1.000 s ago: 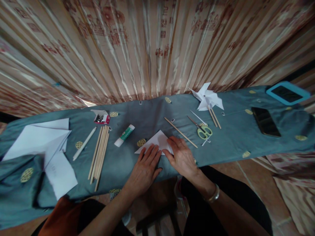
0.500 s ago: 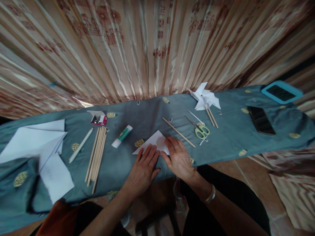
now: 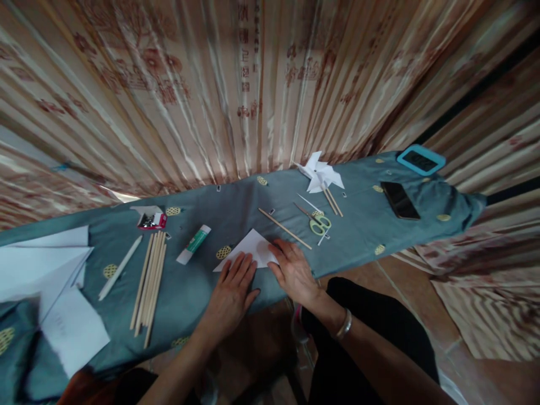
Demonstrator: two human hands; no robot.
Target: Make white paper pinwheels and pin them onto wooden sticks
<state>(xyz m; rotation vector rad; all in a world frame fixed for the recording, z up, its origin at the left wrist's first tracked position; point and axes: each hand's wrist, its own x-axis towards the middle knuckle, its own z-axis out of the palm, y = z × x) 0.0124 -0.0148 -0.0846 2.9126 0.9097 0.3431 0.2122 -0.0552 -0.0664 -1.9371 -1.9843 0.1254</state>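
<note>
A sheet of white paper folded to a triangle [image 3: 252,245] lies flat on the cloth in front of me, its tip pointing away. My left hand [image 3: 231,292] rests on its near left edge, fingers stretched out. On the right corner lies my right hand [image 3: 295,273], fingers extended and pressing down from above. Just beyond the paper is a thin wooden stick [image 3: 285,229]. Green-handled scissors [image 3: 318,223] lie to the right with narrow paper strips beside them. To the left is a glue stick [image 3: 194,244] with a green label.
White paper pinwheels [image 3: 319,173] on sticks lie at the back right, near a phone [image 3: 400,200] and a blue-framed digital clock [image 3: 421,160]. Leftward are several wooden sticks [image 3: 148,281], a white pen [image 3: 121,267], a small box of metal pins [image 3: 151,218] and paper sheets [image 3: 71,332].
The view has swung to the right, so the table's things appear further left. My left hand has slid left along the paper's near edge; my right hand stays at the right corner.
</note>
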